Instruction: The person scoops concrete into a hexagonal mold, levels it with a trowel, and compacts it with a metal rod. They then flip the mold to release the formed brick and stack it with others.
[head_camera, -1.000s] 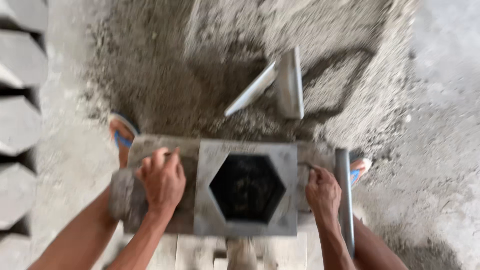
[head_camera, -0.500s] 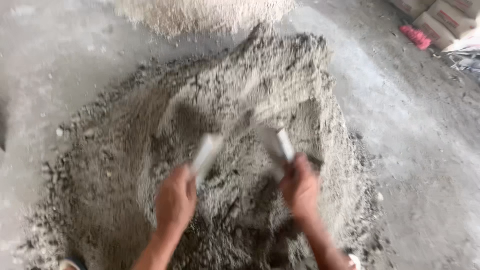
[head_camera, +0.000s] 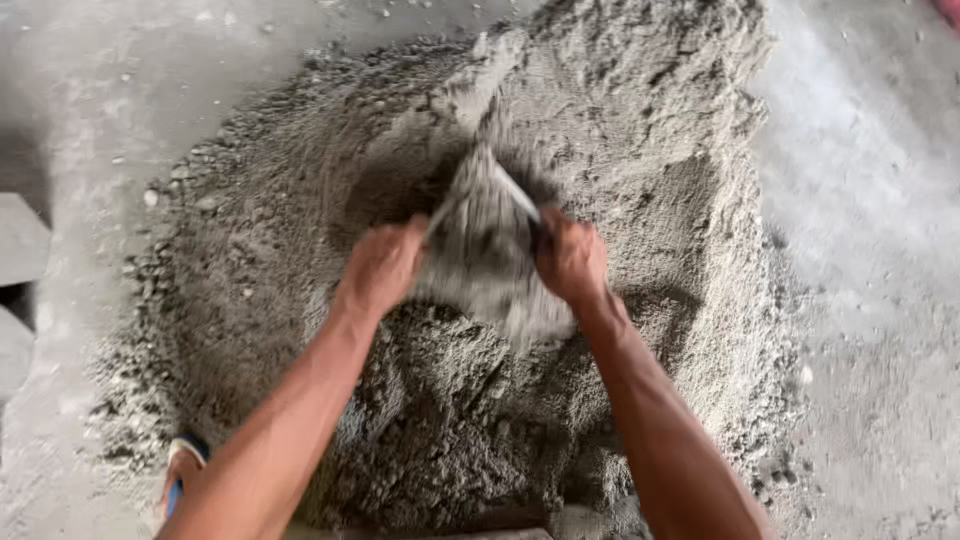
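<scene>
While wet grey mix (head_camera: 490, 250) spills between them, both hands lifted over the heap (head_camera: 450, 330) on the concrete floor (head_camera: 880, 330). Left hand (head_camera: 380, 270) and right hand (head_camera: 570, 262) each closed in a narrow grip on a flat metal blade, load pinched between the two, blurred. Likely to lose more if blades part or tilt; grit could fly toward eyes. Forearms angled inward, wrists bent down. Sandal (head_camera: 180, 475) just beside the heap's edge.

Over a grey mix pile (head_camera: 640, 150) on concrete floor (head_camera: 880, 300), left hand (head_camera: 380, 268) and right hand (head_camera: 570, 258) grip scoops holding a blurred load (head_camera: 490, 250).
</scene>
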